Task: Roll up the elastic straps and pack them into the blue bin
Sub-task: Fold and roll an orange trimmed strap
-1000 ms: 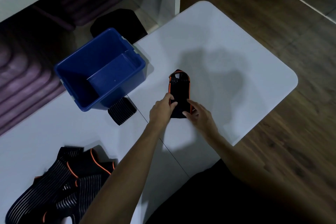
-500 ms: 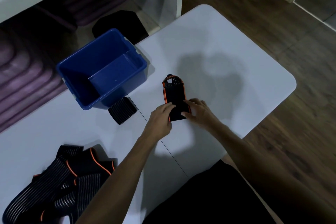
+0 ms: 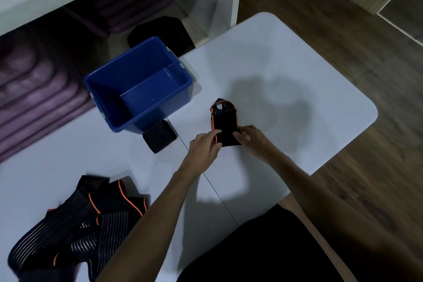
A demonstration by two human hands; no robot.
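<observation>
Both hands, left (image 3: 206,147) and right (image 3: 250,141), pinch the strap (image 3: 225,125) right of the bin (image 3: 137,89); I'd roll tight, edges aligned.

arms: bare, no sleeves | left hand (image 3: 204,149) | right hand (image 3: 253,142) | garment (image 3: 263,249): black

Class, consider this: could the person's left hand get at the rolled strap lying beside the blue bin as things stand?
Probably yes. The rolled strap lies on open table just left of the left hand, nothing between, though that hand now grips the strap being rolled.
</observation>
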